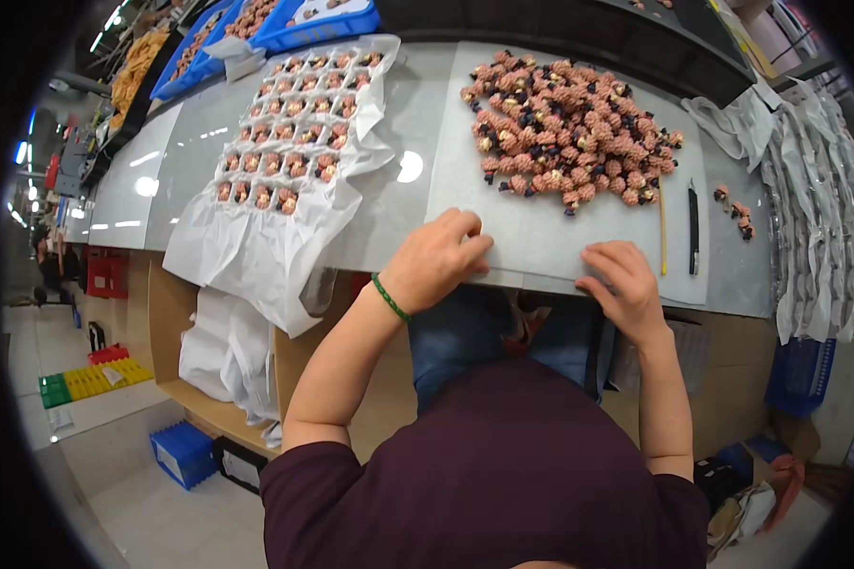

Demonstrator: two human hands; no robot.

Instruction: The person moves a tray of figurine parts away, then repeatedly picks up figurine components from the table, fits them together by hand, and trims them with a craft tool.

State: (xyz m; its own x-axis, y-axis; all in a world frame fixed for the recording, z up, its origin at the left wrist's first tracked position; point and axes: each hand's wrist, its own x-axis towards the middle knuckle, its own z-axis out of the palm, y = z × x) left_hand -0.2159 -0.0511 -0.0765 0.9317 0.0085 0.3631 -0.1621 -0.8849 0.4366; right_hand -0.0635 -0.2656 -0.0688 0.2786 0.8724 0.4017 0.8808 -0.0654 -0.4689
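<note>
My left hand (438, 256), with a green bracelet at the wrist, is at the front edge of a white sheet (531, 232) on the table. Its fingers are curled in, and whatever they may hold is hidden. At the same edge, further right, my right hand (626, 284) has bent fingers with the thumb apart; nothing shows between them. Beyond both hands, a heap of small pinkish-brown, knobbly figurines (569, 128) with dark and cream parts covers the back of the sheet. A yellow stick (662, 232) and a black pen-like tool (694, 228) lie right of the heap.
A white compartment tray (304, 123) holding rows of similar figurines stands left on the grey table (403, 104). Blue bins (318, 27) stand behind it. A few loose pieces (735, 211) lie at the right, beside stacked clear plastic trays (821, 209). Below left is an open cardboard box (169, 322).
</note>
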